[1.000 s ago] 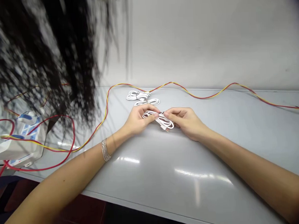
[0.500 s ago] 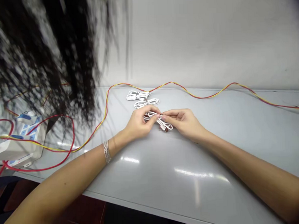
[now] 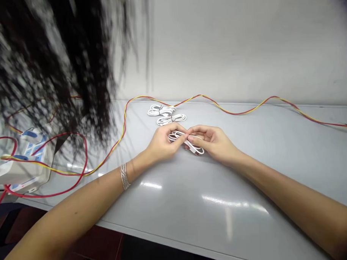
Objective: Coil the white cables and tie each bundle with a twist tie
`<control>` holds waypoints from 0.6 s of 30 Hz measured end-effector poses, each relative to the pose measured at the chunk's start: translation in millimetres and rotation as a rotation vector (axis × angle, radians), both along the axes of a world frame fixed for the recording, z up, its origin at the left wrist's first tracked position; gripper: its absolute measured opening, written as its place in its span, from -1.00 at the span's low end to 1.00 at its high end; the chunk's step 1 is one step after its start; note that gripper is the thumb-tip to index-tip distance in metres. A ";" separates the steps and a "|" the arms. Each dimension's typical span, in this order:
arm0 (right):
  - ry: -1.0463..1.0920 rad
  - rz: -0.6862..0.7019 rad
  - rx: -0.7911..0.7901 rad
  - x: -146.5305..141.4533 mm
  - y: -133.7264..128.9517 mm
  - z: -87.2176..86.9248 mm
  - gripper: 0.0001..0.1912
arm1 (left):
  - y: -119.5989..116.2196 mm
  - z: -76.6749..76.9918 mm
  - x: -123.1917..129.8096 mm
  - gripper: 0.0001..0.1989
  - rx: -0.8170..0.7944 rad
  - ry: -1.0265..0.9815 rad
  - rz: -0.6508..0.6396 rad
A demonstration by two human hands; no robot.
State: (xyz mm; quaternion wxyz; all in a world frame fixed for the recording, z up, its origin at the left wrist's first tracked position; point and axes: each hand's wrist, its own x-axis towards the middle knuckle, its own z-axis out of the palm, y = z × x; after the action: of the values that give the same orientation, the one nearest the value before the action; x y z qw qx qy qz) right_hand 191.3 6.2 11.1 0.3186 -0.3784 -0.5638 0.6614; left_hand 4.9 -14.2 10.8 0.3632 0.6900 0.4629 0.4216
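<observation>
White looped cable (image 3: 194,148) slanted lengthwise from far left to near right, pinched in our left grip (image 3: 163,142) and right grip (image 3: 216,143).

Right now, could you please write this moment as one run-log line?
left hand: holding white cable coil | right hand: on same coil | table: two tied white coils, twisted red-yellow wire behind
</observation>
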 end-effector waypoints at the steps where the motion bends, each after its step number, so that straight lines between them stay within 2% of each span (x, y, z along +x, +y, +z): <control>1: -0.006 -0.008 0.001 -0.5 -0.2 -0.3 -0.58 | 0.8 -0.4 -0.6 -0.77 -0.005 -0.010 -0.010; 6: 0.014 -0.109 -0.005 -3.3 -2.0 -1.6 -0.51 | 5.0 -1.6 -2.5 -0.77 -0.023 -0.001 -0.033; 10: 0.052 -0.137 -0.013 -4.1 -3.8 -2.9 -0.58 | 4.4 -2.5 -1.7 -0.77 -0.075 0.006 -0.067; 13: 0.027 -0.204 -0.017 -4.3 -3.2 -4.9 -0.57 | 3.1 -1.2 -0.3 -0.78 -0.102 0.001 -0.037; 15: 0.014 -0.266 0.024 -4.3 -1.6 -6.6 -0.57 | 2.9 1.1 0.4 -0.76 -0.163 -0.050 -0.028; 18: 0.029 -0.297 0.079 -3.5 1.2 -8.8 -0.57 | 4.4 3.9 0.8 -0.63 -0.340 -0.249 -0.094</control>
State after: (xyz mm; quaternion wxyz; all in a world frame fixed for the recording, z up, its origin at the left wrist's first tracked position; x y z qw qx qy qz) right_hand 187.8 7.4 2.2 0.4355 -0.4352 -0.5225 0.5898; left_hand 5.7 -9.8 14.7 0.5478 0.5825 0.4462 0.4020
